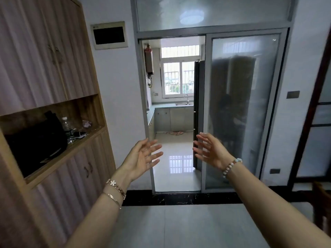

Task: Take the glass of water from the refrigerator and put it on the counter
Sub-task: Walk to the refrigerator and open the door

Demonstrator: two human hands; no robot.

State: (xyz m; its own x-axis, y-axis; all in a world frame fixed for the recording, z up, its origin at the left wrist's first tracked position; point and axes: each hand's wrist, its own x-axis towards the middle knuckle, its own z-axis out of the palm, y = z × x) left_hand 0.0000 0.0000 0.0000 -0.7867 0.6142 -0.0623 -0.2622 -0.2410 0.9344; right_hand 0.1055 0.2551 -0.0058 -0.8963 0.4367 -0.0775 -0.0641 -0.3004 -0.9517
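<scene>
My left hand (pixel 141 158) and my right hand (pixel 211 149) are raised in front of me, palms facing each other, fingers spread, holding nothing. Beyond them an open sliding doorway leads into a kitchen. A dark, tall refrigerator (pixel 198 108) stands inside on the right, its edge showing in the doorway and its bulk blurred behind the frosted glass door (pixel 245 108). The kitchen counter (pixel 166 105) runs along the far wall under a window, with a sink and tap (pixel 186 101). No glass of water is visible.
A wooden cabinet (pixel 46 68) fills the left wall; its open shelf holds a black bag (pixel 39 140), a plastic bottle (pixel 67 129) and small items. A dark threshold strip (pixel 179 198) crosses the floor before the doorway. A dark wooden frame (pixel 308 122) stands at the right edge.
</scene>
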